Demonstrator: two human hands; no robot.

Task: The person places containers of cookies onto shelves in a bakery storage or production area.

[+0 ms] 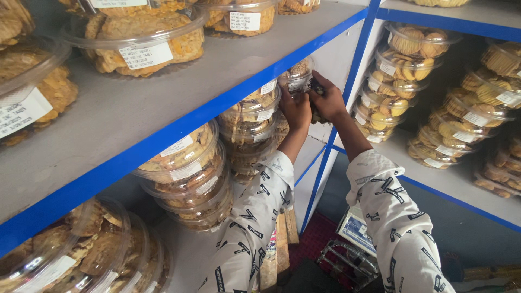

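Observation:
Both my arms, in white sleeves with black marks, reach up to a stack of clear round tubs of brown biscuits under a grey shelf. My left hand (296, 108) presses against the side of the stack (255, 119). My right hand (327, 97) is closed around a tub (296, 73) near the top, at the shelf post; a dark part shows between its fingers. What exactly the fingers grip is partly hidden.
A grey shelf with a blue edge (163, 130) runs overhead, carrying more labelled biscuit tubs (144, 43). A blue upright post (347, 92) splits the racks. On the right shelf stand stacks of paler biscuit tubs (401, 65). Lower stacks (190, 179) sit left; a wire basket (347, 260) lies below.

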